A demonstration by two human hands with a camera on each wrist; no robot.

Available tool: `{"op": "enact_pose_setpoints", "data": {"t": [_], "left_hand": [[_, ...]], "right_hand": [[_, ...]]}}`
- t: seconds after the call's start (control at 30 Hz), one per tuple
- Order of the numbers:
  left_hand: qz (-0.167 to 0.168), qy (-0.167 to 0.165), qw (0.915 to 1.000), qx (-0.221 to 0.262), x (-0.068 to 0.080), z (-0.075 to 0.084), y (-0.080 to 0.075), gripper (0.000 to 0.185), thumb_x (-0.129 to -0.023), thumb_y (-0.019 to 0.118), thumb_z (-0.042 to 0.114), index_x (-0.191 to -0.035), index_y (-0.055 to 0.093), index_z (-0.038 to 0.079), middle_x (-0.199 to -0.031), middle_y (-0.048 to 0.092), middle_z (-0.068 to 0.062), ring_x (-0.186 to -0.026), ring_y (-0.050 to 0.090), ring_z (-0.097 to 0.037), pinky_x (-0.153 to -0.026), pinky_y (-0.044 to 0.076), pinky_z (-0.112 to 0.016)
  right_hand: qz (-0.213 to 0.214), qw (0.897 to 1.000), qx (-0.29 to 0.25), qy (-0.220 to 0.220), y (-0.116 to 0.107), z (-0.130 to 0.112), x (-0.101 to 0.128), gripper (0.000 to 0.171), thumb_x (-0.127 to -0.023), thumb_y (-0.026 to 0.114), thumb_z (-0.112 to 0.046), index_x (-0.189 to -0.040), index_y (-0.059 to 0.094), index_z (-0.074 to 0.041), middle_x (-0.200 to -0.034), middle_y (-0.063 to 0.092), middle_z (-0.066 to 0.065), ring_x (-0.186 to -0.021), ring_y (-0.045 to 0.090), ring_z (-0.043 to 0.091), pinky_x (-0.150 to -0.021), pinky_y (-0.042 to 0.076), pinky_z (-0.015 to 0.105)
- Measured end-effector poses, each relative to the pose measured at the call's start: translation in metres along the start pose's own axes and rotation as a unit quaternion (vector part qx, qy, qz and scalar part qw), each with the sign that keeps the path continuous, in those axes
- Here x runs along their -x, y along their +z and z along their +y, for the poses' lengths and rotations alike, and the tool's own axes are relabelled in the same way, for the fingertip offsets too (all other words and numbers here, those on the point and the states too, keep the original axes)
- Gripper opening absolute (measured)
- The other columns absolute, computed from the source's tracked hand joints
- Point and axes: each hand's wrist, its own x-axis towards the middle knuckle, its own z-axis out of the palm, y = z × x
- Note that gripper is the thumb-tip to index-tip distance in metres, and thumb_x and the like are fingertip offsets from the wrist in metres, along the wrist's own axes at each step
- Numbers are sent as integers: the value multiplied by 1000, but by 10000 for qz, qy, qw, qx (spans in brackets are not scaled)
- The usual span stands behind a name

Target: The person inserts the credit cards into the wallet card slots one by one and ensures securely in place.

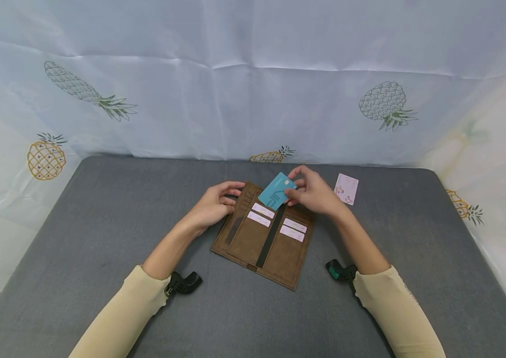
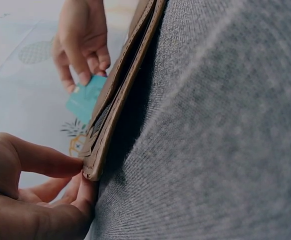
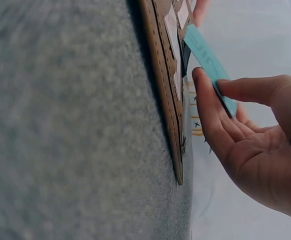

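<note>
A brown leather wallet (image 1: 245, 242) lies opened out flat, its two halves tilted on the table. My left hand (image 1: 211, 205) holds its far left corner, the fingertips (image 2: 75, 167) above and below the edge in the left wrist view. Between thumb and fingers, my right hand (image 1: 317, 195) pinches a teal bank card (image 1: 274, 194) by its right end. The card slants over the upper middle of the wallet, its lower left corner close to the top slot. White-pink cards (image 1: 259, 219) stick out of slots in the left half, and similar cards (image 1: 293, 233) in the right half.
A pink patterned card (image 1: 346, 189) lies flat on the grey table (image 1: 123, 223), right of my right hand. Behind the far edge hangs a pale curtain (image 1: 217, 99) with pineapple prints. Black wrist straps (image 1: 184, 283) show at both cuffs.
</note>
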Motion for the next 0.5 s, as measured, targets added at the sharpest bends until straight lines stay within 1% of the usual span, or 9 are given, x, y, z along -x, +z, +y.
{"op": "enact_pose_setpoints", "data": {"t": [0.13,0.23,0.5], "left_hand": [[-15,9,10000,12,0,-1,0,69,-98,52,-12,-162,50,13,-155,53,-21,-123,60,-34,-94,51,-37],[-16,20,10000,18,1,0,1,69,-98,51,-13,-162,50,12,-155,53,-21,-122,60,-33,-93,50,-36],[-34,44,10000,-12,1,0,1,69,-98,51,-13,-162,50,12,-154,54,-22,-121,61,-33,-93,50,-35]], "right_hand": [[-188,9998,113,-25,3,-1,1,38,-106,61,4,-139,43,8,-101,75,30,-81,80,22,-75,67,33],[-313,9992,244,-46,4,-1,2,37,-106,62,4,-138,44,8,-99,75,29,-83,80,25,-75,67,32],[-646,9946,778,-214,5,-2,4,32,-106,65,0,-134,51,5,-98,77,24,-88,79,28,-80,66,36]]}}
